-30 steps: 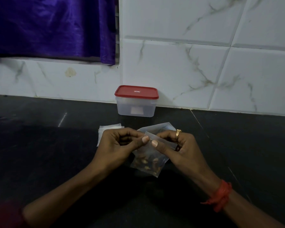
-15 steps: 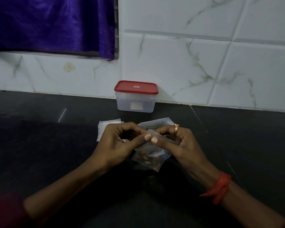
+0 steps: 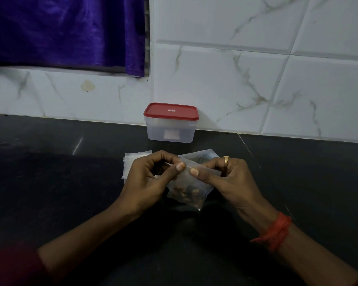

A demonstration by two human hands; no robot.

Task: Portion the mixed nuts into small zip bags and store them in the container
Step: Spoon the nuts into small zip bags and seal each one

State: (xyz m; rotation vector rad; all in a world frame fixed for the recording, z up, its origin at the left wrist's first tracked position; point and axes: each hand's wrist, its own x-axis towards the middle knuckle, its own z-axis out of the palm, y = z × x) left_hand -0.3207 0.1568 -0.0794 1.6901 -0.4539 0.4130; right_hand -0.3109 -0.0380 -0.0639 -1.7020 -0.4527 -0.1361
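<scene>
Zip bag [image 3: 186, 189] between hands [image 3: 145, 182] [image 3: 234, 178] (container [image 3: 170, 131] lidded)

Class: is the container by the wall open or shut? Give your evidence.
Shut. The red lid sits flat on the container, covering its whole rim; no gap shows.

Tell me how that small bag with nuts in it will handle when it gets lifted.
Probably floppy: the small bag is thin clear film, creased between the left hand and right hand. Likely bottom-heavy, since the nuts sit bunched at its lower end.
</scene>
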